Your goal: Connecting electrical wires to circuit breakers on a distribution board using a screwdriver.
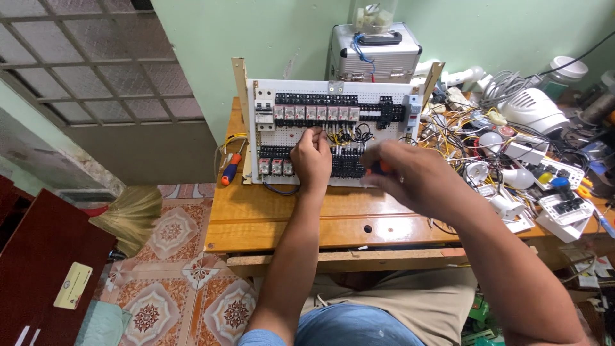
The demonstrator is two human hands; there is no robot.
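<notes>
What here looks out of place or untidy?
A tangle of loose wires, bulbs and sockets sprawls over the table's right side. The white control panel under the left hand and right hand looks orderly.

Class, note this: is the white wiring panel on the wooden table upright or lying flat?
Upright: the white wiring panel stands on the wooden table.

home electrical workshop: wooden bench (288, 224), wired relay panel (333, 128), tangled cables (467, 128), tiled floor (173, 288)

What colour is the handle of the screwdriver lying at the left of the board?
Orange and blue. The screwdriver shows best in the head view, lying on the wooden table.
</notes>
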